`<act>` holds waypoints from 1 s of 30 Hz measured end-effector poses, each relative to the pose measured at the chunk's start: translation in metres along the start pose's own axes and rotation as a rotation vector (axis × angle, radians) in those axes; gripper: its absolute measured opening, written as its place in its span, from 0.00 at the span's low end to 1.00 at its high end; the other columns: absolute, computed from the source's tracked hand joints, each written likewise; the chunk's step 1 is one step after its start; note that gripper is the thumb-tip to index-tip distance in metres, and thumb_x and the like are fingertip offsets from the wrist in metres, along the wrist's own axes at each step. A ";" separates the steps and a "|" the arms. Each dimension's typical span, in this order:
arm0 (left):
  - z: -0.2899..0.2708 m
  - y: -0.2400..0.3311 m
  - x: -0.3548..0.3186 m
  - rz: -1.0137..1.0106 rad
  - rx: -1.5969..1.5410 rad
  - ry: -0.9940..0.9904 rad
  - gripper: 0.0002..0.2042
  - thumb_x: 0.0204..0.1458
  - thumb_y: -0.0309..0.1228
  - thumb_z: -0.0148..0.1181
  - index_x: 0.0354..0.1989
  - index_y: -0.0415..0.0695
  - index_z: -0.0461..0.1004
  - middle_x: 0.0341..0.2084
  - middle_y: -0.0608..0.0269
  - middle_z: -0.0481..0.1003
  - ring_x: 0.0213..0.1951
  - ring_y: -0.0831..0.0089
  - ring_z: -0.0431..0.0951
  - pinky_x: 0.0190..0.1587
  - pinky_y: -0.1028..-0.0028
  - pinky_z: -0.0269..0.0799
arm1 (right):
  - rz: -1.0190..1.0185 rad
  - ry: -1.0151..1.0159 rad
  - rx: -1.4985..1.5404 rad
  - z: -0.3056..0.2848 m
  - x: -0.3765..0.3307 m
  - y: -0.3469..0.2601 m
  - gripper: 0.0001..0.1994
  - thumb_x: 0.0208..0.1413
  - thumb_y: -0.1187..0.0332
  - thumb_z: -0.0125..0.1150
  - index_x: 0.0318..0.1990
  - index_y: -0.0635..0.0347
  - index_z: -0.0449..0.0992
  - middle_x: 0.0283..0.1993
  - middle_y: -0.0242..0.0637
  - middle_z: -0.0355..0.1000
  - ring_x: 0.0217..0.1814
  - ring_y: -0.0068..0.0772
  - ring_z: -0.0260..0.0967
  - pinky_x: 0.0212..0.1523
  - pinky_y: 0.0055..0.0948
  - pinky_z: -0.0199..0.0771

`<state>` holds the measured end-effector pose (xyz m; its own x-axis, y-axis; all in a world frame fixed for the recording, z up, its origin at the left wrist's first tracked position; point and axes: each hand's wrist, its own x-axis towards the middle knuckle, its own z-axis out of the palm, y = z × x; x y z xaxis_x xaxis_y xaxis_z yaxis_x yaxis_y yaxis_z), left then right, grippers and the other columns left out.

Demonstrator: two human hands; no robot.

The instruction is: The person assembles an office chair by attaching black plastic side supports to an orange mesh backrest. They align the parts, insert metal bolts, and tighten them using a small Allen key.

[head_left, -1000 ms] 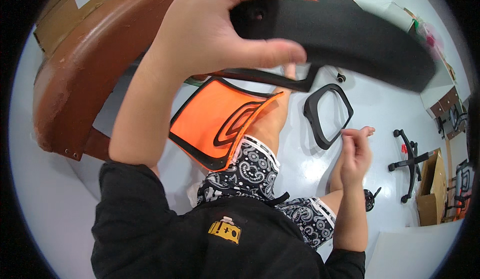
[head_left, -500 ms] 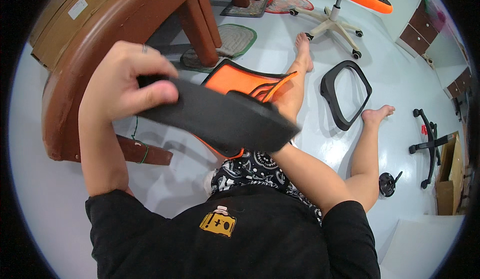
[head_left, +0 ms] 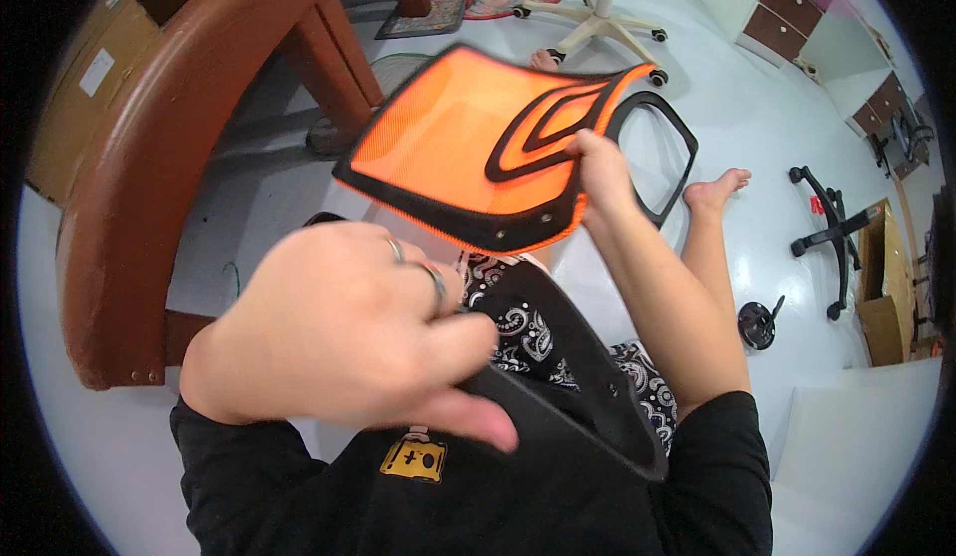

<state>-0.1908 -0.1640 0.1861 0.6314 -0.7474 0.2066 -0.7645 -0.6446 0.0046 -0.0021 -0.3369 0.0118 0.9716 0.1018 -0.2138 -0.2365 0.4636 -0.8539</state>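
My left hand (head_left: 363, 332) is closed on a black plastic chair-back frame (head_left: 607, 382), which lies slantwise over my lap; its left part is largely hidden behind that hand. In my right hand (head_left: 603, 170) is an orange mesh chair-back panel (head_left: 428, 143) with black edging, gripped at its right edge. The panel is raised and tilted beyond the frame, apart from it. Small holes show along the panel's near black border.
On the floor beyond the panel lies another black ring-shaped frame (head_left: 687, 143). An orange chair seat on a cream wheeled base (head_left: 597, 26) stands behind. To the right are a black wheeled base (head_left: 832, 227), a cardboard box (head_left: 881, 307) and a round black part (head_left: 757, 325). Brown wooden furniture (head_left: 129, 227) borders the left.
My left hand has lowered the black frame toward my lap and turned it. My right hand has come into view, lifting the orange mesh panel up from my legs. The whole view has shifted.
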 end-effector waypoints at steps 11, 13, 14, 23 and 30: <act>0.079 0.042 0.106 0.341 -0.272 0.021 0.24 0.49 0.56 0.59 0.20 0.44 0.76 0.16 0.61 0.74 0.22 0.63 0.79 0.26 0.68 0.72 | -0.480 0.071 0.099 -0.080 -0.080 -0.125 0.17 0.44 0.80 0.48 0.45 0.69 0.69 0.42 0.42 0.72 0.42 0.36 0.72 0.46 0.32 0.74; 0.093 0.044 0.126 0.396 -0.264 -0.130 0.24 0.51 0.56 0.56 0.21 0.45 0.74 0.18 0.62 0.75 0.22 0.64 0.79 0.27 0.70 0.72 | -0.483 0.121 0.092 -0.098 -0.098 -0.121 0.23 0.39 0.81 0.44 0.48 0.71 0.69 0.45 0.45 0.73 0.44 0.38 0.74 0.48 0.36 0.76; 0.098 0.046 0.137 0.420 -0.278 -0.142 0.24 0.53 0.56 0.55 0.22 0.45 0.73 0.19 0.62 0.75 0.21 0.65 0.79 0.28 0.70 0.72 | -0.489 0.076 0.136 -0.108 -0.107 -0.118 0.23 0.39 0.81 0.44 0.48 0.72 0.69 0.45 0.45 0.73 0.45 0.40 0.74 0.49 0.38 0.77; 0.134 0.069 0.154 0.553 -0.164 0.125 0.09 0.43 0.36 0.60 0.33 0.48 0.80 0.30 0.71 0.75 0.38 0.72 0.74 0.40 0.71 0.67 | -0.320 0.341 0.473 -0.157 -0.145 -0.049 0.29 0.40 0.76 0.45 0.57 0.69 0.65 0.54 0.47 0.70 0.56 0.44 0.70 0.61 0.41 0.70; 0.157 0.042 0.064 0.383 -0.949 0.356 0.06 0.40 0.32 0.68 0.29 0.56 0.81 0.30 0.77 0.71 0.35 0.75 0.69 0.39 0.75 0.63 | -0.330 0.280 0.657 -0.162 -0.174 -0.036 0.31 0.40 0.74 0.46 0.60 0.68 0.63 0.57 0.48 0.69 0.59 0.48 0.69 0.62 0.45 0.70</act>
<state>-0.1622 -0.2639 0.0463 0.3727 -0.6840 0.6271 -0.7880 0.1237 0.6032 -0.1641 -0.5143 0.0027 0.9305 -0.3167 -0.1841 0.2043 0.8657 -0.4569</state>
